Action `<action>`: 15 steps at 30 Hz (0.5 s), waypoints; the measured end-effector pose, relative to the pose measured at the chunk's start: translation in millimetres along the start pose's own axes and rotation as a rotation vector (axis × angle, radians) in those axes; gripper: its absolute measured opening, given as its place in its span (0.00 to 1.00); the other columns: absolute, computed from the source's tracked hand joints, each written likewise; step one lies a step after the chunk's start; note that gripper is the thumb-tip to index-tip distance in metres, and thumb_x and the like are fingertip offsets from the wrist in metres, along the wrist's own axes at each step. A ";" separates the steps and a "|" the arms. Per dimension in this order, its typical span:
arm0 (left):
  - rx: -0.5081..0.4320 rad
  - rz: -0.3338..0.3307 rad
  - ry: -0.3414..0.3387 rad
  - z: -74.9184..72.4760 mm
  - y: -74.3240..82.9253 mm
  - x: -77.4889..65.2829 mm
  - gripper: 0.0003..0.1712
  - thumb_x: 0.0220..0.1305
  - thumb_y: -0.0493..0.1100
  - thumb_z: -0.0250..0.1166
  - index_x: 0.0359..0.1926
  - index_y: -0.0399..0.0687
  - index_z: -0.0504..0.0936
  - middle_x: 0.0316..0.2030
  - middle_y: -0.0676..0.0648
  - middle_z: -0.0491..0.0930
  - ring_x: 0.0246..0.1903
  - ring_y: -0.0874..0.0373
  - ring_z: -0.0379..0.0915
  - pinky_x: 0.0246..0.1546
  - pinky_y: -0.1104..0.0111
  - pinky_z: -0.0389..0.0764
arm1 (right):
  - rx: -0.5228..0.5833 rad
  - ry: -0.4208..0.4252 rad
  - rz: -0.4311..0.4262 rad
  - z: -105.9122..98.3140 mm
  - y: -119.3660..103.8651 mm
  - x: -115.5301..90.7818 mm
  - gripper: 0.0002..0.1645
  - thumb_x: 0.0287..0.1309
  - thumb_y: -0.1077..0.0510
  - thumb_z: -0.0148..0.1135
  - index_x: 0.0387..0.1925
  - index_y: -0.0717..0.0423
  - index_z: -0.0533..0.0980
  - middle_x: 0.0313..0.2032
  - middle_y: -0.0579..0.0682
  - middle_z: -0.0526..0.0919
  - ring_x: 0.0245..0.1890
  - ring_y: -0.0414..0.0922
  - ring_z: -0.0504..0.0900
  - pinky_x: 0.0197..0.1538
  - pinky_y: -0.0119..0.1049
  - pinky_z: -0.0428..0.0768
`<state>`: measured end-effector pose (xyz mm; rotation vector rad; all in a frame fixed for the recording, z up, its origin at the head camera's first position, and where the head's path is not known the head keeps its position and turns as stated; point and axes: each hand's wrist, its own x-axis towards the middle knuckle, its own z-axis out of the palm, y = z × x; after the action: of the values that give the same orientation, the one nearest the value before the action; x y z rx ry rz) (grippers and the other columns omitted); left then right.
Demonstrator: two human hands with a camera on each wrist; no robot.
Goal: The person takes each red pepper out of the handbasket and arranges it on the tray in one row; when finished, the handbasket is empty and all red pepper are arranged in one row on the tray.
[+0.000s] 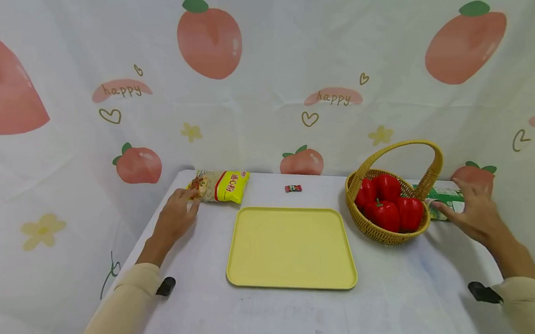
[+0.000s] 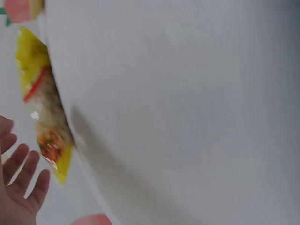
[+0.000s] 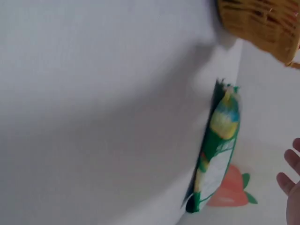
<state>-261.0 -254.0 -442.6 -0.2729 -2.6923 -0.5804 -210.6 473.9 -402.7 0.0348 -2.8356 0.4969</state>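
A yellow bag of pasta (image 1: 226, 185) with a clear window lies at the table's back left. My left hand (image 1: 176, 214) is at its left end, fingers spread; in the left wrist view the fingers (image 2: 21, 171) stand a little apart from the bag (image 2: 49, 105). On the back right lies a green packet (image 1: 447, 200), partly hidden behind the wicker basket. My right hand (image 1: 479, 211) hovers beside it with fingers spread and nothing held. The right wrist view shows the green packet (image 3: 218, 150) lying apart from the fingertips (image 3: 285, 183).
A wicker basket (image 1: 387, 239) with a tall handle holds several red bell peppers (image 1: 384, 214). Left of it lies a yellow tray (image 1: 290, 247) at the table's middle. A small red wrapped candy (image 1: 293, 188) sits behind the tray. A printed cloth hangs behind the table.
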 end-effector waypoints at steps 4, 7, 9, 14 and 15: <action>-0.112 0.013 -0.030 4.5 18.8 -8.8 0.20 0.74 0.37 0.63 0.62 0.32 0.81 0.52 0.33 0.81 0.51 0.39 0.82 0.55 0.45 0.86 | 0.085 0.018 -0.037 0.0 -14.4 -4.5 0.55 0.69 0.40 0.64 0.80 0.68 0.52 0.73 0.82 0.58 0.73 0.83 0.51 0.65 0.88 0.50; -0.194 -0.023 -0.120 9.2 32.2 -14.6 0.20 0.75 0.38 0.63 0.62 0.32 0.81 0.54 0.35 0.82 0.52 0.41 0.83 0.55 0.47 0.87 | 0.112 0.022 -0.034 1.9 -23.9 -7.1 0.55 0.68 0.41 0.66 0.80 0.68 0.54 0.72 0.81 0.61 0.73 0.80 0.54 0.64 0.87 0.54; -0.244 -0.063 -0.185 12.5 40.2 -17.3 0.21 0.75 0.40 0.62 0.64 0.33 0.80 0.55 0.35 0.82 0.53 0.41 0.83 0.56 0.47 0.86 | 0.125 0.020 -0.022 3.6 -29.8 -8.8 0.54 0.68 0.40 0.66 0.80 0.67 0.55 0.70 0.80 0.64 0.71 0.79 0.58 0.62 0.87 0.58; -0.350 -0.130 -0.318 17.1 58.4 -22.7 0.26 0.76 0.44 0.62 0.68 0.35 0.78 0.56 0.36 0.83 0.53 0.42 0.83 0.57 0.49 0.87 | 0.176 0.024 -0.006 7.7 -44.7 -13.4 0.51 0.68 0.40 0.67 0.78 0.65 0.61 0.67 0.78 0.70 0.67 0.78 0.65 0.59 0.85 0.64; -0.370 -0.140 -0.337 17.4 61.6 -23.5 0.26 0.76 0.44 0.62 0.68 0.35 0.78 0.56 0.37 0.83 0.53 0.43 0.83 0.55 0.51 0.87 | 0.186 0.027 -0.006 8.2 -47.5 -14.2 0.50 0.68 0.40 0.67 0.78 0.66 0.62 0.67 0.78 0.70 0.67 0.77 0.65 0.58 0.85 0.65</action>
<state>-228.9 -193.8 -444.5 -0.3029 -2.9231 -1.1735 -195.7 426.1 -398.2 0.0707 -2.7536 0.7520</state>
